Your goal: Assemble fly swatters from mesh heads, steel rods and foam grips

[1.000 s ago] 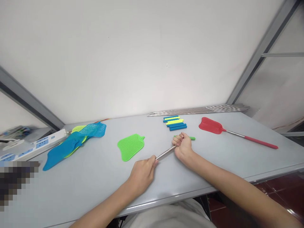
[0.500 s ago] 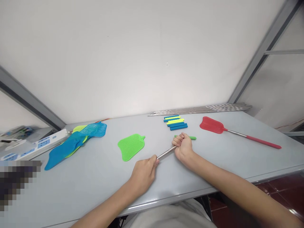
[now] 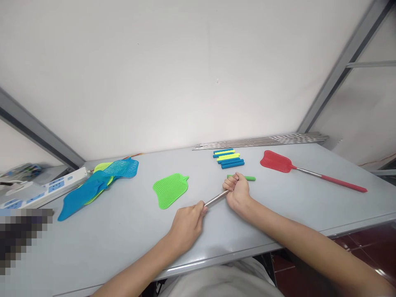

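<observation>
Between my two closed hands runs a thin metal rod (image 3: 215, 199), slanting up to the right just above the table. My left hand (image 3: 188, 226) is wrapped round its lower end, and my right hand (image 3: 237, 192) grips the upper end. The rod's ends are hidden inside my fingers. Right behind my right hand lies a green handle grip (image 3: 250, 178), partly covered by the fingers. A green fly swatter head (image 3: 171, 190) with a short stem rests on the table, to the left of the rod.
Several blue and yellow handle grips (image 3: 229, 159) lie behind my right hand. A red fly swatter (image 3: 280, 161) is at the right. Metal rods (image 3: 260, 142) line the wall. Blue and yellow swatter heads (image 3: 82, 196) overlap at the left, beside a white power strip (image 3: 55, 187).
Both hands keep the same hold on the metal rod; my right hand sits very slightly further left. The view has tilted a little. Nothing on the table has moved.
</observation>
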Motion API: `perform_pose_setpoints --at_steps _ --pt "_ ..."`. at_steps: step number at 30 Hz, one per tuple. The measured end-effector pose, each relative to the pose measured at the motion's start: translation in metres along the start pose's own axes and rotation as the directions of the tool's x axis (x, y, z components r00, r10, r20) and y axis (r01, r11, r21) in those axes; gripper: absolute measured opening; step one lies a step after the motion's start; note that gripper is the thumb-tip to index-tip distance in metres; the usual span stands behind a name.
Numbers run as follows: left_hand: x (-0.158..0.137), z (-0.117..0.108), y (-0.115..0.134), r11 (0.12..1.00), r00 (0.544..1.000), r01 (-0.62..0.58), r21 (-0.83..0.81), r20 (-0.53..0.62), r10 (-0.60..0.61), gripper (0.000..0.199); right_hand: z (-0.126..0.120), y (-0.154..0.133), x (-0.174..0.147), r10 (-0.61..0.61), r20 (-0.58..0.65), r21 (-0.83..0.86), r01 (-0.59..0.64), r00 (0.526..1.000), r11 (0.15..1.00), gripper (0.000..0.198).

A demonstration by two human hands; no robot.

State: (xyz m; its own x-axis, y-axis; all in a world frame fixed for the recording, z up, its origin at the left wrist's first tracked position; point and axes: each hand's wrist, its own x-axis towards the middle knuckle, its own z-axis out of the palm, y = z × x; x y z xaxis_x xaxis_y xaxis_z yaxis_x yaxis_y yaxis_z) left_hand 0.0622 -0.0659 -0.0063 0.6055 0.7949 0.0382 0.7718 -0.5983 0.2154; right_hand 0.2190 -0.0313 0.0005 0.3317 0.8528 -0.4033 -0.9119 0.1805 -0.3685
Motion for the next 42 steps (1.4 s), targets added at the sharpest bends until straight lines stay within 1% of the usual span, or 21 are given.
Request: perform_pose_setpoints --at_steps 11,14,17,20,22,29,42 --pt "0.0 -0.002 0.002 1.0 1.0 0.008 -0.002 0.024 -0.008 0.027 -0.002 0.001 0.001 0.006 0.006 -0.001 -0.006 1.0 1.0 0.023" --pt "-0.001 -0.002 0.002 1.0 1.0 0.004 -0.008 0.021 -0.004 0.027 -0.001 -0.001 0.002 0.063 0.013 0.004 -0.063 0.998 0.998 0.022" --pt "-0.002 -0.003 0.003 1.0 1.0 0.003 -0.029 0.018 -0.002 0.028 0.0 -0.006 0.004 0.135 0.055 -0.008 -0.135 0.989 0.991 0.021" --pt "-0.003 -0.005 0.005 0.998 1.0 -0.002 -0.057 0.021 0.003 0.029 0.002 -0.011 0.004 0.157 0.121 -0.027 -0.155 0.98 0.988 0.019" --pt "-0.003 -0.006 0.006 0.997 1.0 -0.004 -0.083 0.018 0.006 0.03 0.002 -0.013 0.005 0.179 0.139 -0.043 -0.175 0.974 0.984 0.018" --pt "-0.006 -0.013 0.006 0.976 1.0 -0.001 -0.216 0.006 0.002 0.029 0.002 -0.018 0.009 0.309 0.079 -0.075 -0.303 0.948 0.95 0.016" --pt "-0.008 -0.017 0.005 0.95 0.999 0.006 -0.312 -0.034 -0.018 0.029 0.001 -0.021 0.015 0.384 0.085 -0.08 -0.378 0.919 0.922 0.016"
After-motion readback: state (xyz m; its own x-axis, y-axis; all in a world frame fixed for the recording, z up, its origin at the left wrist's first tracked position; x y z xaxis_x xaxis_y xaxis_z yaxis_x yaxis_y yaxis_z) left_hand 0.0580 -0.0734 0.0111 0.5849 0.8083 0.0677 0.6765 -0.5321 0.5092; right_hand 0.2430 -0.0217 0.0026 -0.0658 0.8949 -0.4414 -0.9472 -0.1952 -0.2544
